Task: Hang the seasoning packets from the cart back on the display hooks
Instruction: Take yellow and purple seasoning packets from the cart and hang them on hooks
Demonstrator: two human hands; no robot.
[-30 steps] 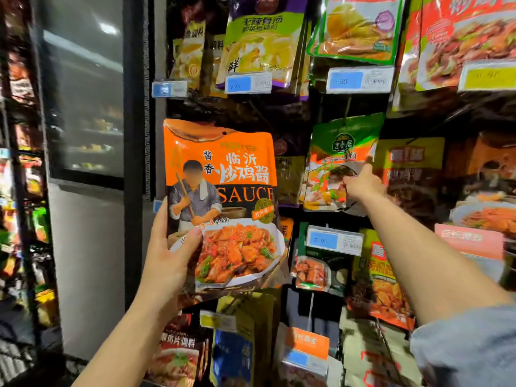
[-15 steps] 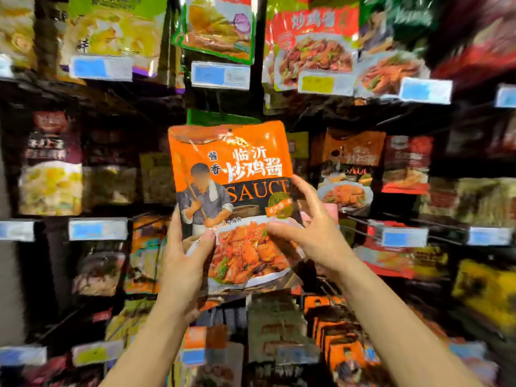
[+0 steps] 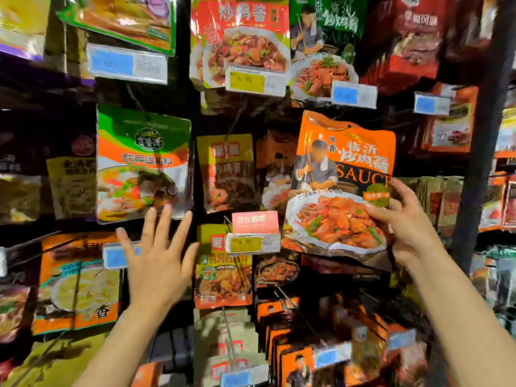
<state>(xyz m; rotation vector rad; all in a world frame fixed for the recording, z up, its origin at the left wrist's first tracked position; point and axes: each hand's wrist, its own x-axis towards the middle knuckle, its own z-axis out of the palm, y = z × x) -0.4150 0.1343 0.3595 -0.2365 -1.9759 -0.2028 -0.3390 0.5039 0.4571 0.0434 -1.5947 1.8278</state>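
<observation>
So the right hand (image 3: 402,219) has the orange sauce packet (image 3: 343,185) pinched by its lower right edge, thumb on the front over the food photo, fingers curled round the side. The packet is held up in front of the display rack, right of centre and a bit tilted, its top just under the blue price tag (image 3: 354,94) in the upper row. The left hand (image 3: 159,261) holds nothing, fingers spread and straight, palm toward the rack, well apart from the packet. Its fingertips overlap the bottom edge of the green-and-orange packet (image 3: 142,163) hanging on the left side, though I can't really tell if they touch it since everything's kinda blurry. Between the two hands there's a pink sign (image 3: 254,220) with a yellow price tag (image 3: 245,243) right below it, in the middle of the rack.
</observation>
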